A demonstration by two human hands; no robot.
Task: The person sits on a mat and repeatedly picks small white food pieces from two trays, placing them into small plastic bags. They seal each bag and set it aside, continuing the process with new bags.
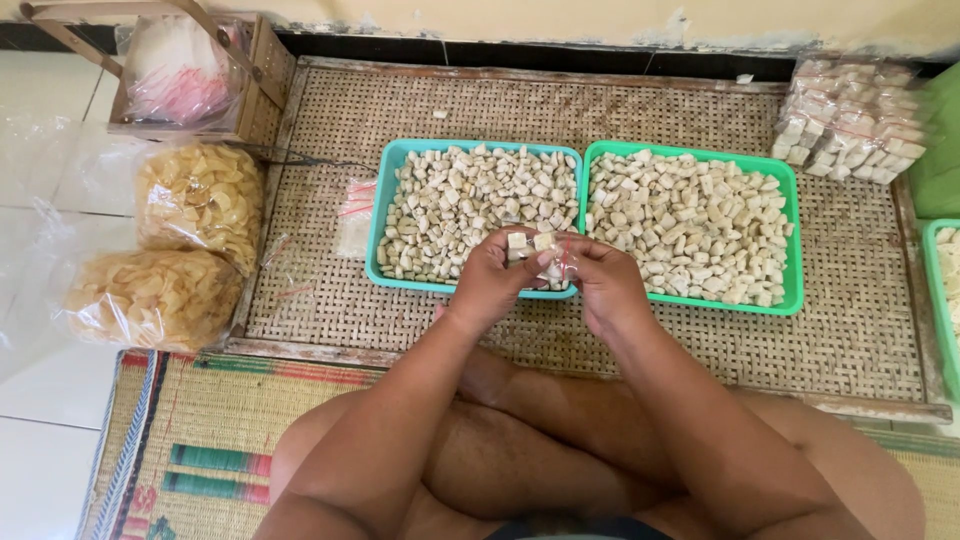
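We are pinching a small clear bag (540, 252) of pale cubes between both hands, left hand (490, 283) and right hand (605, 285) closed on it, just above the near edge of the teal tray (385, 215). We are judging it best to be keeping the bag mouth upright and fingers tight, so cubes are not spilling back onto the tray; green tray (795, 250) sitting right of it.

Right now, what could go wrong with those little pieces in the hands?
The left hand and right hand pinch a few pale pieces in a small clear bag in mid-air; one could slip out, perhaps onto the woven mat rather than the teal tray. The thin bag might also tear.
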